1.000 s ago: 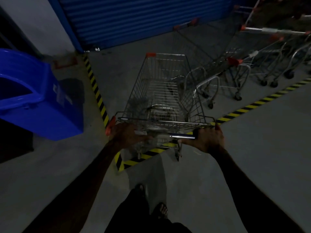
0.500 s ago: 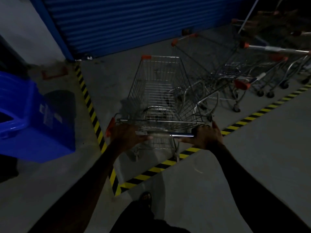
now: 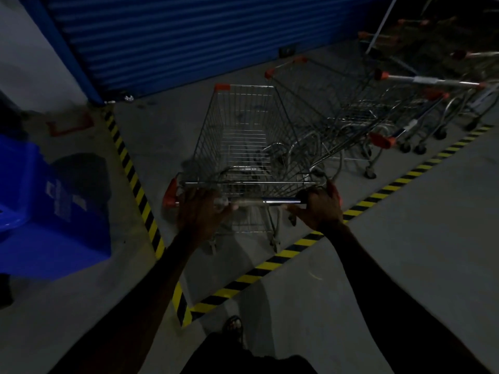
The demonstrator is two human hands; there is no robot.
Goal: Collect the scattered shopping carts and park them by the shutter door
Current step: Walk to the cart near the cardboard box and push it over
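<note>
A wire shopping cart [image 3: 243, 136] with orange corner caps stands in front of me, inside the yellow-black floor tape, its front pointing at the blue shutter door [image 3: 189, 36]. My left hand [image 3: 201, 211] grips the left part of its handle bar [image 3: 266, 201]. My right hand [image 3: 320, 207] grips the right end of the same bar. To the right, several parked carts [image 3: 351, 109] stand side by side close to the shutter; the nearest one is right beside my cart.
A large blue bin [image 3: 48, 209] stands at the left, outside the striped tape [image 3: 135, 182]. A second tape line [image 3: 378, 195] runs diagonally to the right. Grey concrete floor [image 3: 405, 265] stretches to the right. My sandalled foot [image 3: 233, 325] shows at the bottom.
The cart has rolled forward over the tape line into the marked bay, closer to the shutter and the parked carts. Both hands keep their grip on the handle. The blue bin has slid left in view.
</note>
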